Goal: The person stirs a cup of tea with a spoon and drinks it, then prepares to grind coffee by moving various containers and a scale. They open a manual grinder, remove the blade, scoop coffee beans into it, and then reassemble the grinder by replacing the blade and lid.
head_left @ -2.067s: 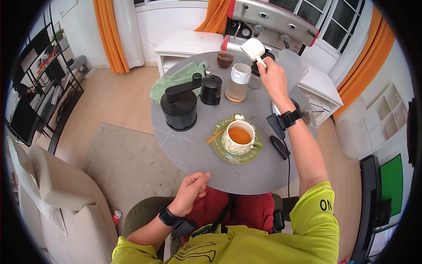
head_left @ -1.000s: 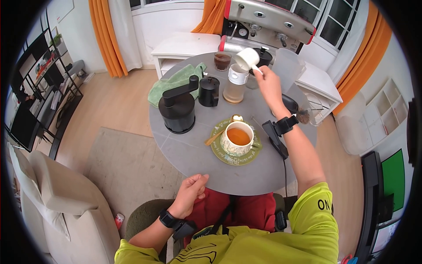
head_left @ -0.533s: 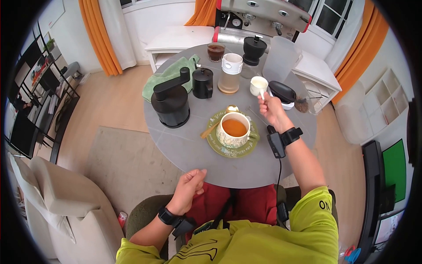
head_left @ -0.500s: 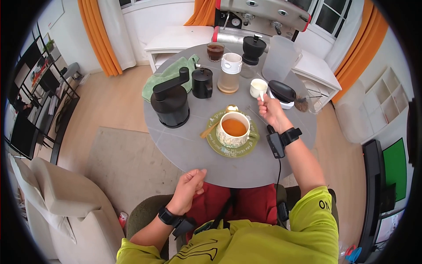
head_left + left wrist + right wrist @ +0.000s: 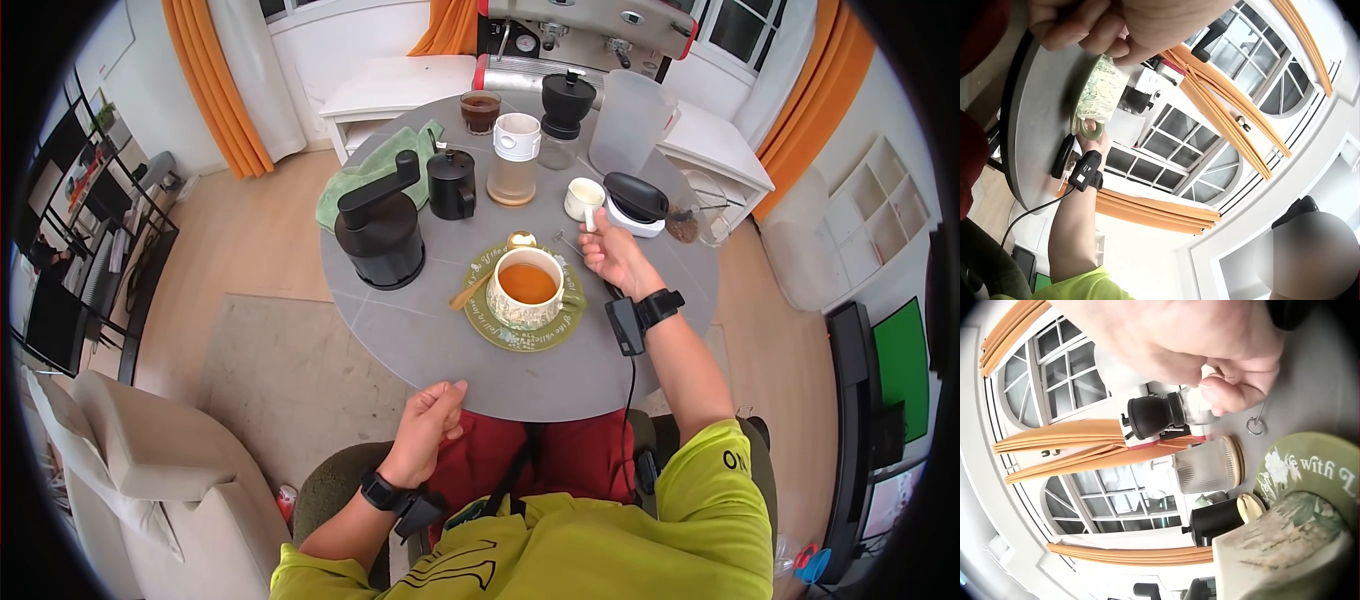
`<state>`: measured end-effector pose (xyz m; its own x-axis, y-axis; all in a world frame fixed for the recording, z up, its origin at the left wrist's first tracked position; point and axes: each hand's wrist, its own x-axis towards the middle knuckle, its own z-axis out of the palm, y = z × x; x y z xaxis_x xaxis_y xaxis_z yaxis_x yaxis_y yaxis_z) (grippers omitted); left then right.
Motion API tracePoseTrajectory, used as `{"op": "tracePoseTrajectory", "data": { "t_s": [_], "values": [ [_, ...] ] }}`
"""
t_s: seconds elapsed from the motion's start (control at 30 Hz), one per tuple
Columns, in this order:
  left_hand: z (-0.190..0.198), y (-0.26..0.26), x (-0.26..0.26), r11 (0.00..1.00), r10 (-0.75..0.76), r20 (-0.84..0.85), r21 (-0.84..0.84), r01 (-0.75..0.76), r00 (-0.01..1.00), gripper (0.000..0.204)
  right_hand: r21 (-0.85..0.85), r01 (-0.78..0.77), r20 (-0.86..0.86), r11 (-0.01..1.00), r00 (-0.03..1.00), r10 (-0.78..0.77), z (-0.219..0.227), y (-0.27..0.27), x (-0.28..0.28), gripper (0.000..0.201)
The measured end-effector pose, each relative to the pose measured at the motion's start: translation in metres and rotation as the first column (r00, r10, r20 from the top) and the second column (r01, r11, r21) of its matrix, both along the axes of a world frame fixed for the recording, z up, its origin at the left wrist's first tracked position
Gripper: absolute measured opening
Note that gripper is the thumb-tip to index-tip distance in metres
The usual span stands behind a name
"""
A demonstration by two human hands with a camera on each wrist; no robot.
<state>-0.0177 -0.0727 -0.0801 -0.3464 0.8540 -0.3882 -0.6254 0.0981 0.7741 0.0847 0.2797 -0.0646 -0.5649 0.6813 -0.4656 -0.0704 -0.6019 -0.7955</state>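
Observation:
My right hand (image 5: pixel 612 252) pinches the handle of a small white cup (image 5: pixel 582 198), which stands upright beside a white scale (image 5: pixel 640 222). In the right wrist view the hand's fingers curl in and hide most of the cup. My left hand (image 5: pixel 430 428) rests loosely curled by the near table edge with nothing in it. Between the hands sits a patterned cup (image 5: pixel 522 312) of orange-brown drink on a green saucer (image 5: pixel 548 338), with a wooden-handled spoon (image 5: pixel 468 292) lying on the saucer. A thin whisk (image 5: pixel 567 240) with a coiled tip lies near the right hand.
Behind stand a glass carafe (image 5: pixel 511 185) with a white collar, a dark drink glass (image 5: pixel 480 113), a black grinder (image 5: pixel 566 102) and a translucent pitcher (image 5: pixel 625 125). At left are a cranked black grinder (image 5: pixel 380 240), a black pot (image 5: pixel 452 185) and a green towel (image 5: pixel 380 160).
My right hand has carried the white cup from a tilt above the carafe to the right and nearer, and it now stands upright beside the scale. The left hand has stayed put.

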Motion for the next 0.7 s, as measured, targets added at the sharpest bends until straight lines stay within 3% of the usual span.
{"op": "tracePoseTrajectory", "data": {
  "t_s": [0.1,0.13,0.17,0.27,0.3,0.37,0.5,0.6,0.67,0.7],
  "values": [
    [0.003,0.001,0.002,1.000,0.001,-0.012,-0.025,-0.002,1.000,0.037,0.034,0.082,-0.032,0.996,0.996,-0.081,0.008,-0.022,0.014,0.036],
    [0.003,0.001,0.003,0.999,0.006,-0.022,-0.043,-0.007,1.000,0.038,0.160,0.131,-0.120,0.978,0.986,-0.112,0.009,-0.031,0.025,0.035],
    [0.002,0.001,0.003,0.998,0.000,-0.026,-0.058,-0.002,1.000,0.038,0.274,0.191,-0.209,0.943,0.968,-0.136,0.010,-0.041,0.037,0.034],
    [0.000,0.001,0.005,0.999,-0.016,-0.060,-0.047,0.013,0.998,0.037,0.470,0.466,-0.249,0.749,0.885,-0.394,0.012,-0.071,0.070,0.029],
    [0.003,0.001,0.008,0.998,-0.011,-0.088,-0.057,0.006,0.996,0.037,0.455,0.478,-0.248,0.751,0.879,-0.408,0.005,-0.073,0.083,0.029],
    [0.005,0.003,0.014,0.997,-0.014,-0.122,-0.072,0.006,0.992,0.037,0.658,0.483,-0.193,0.578,0.850,-0.490,-0.006,-0.071,0.110,0.024],
    [0.014,0.007,0.039,0.995,-0.092,-0.229,-0.047,0.083,0.969,0.035,0.714,0.402,-0.081,0.573,0.861,-0.503,-0.029,-0.069,0.138,0.026],
    [0.023,0.016,0.059,0.989,-0.148,-0.291,-0.045,0.141,0.945,0.033,0.640,0.386,-0.072,0.664,0.891,-0.449,-0.045,-0.065,0.142,0.023],
    [0.027,0.026,0.071,0.984,-0.177,-0.307,-0.045,0.171,0.935,0.031,0.796,0.318,-0.073,0.515,0.895,-0.440,-0.053,-0.067,0.137,0.018],
    [0.029,0.035,0.077,0.987,-0.156,-0.342,-0.026,0.156,0.927,0.029,0.826,0.255,0.002,0.503,0.891,-0.455,-0.047,-0.071,0.136,0.013]
  ]
}}
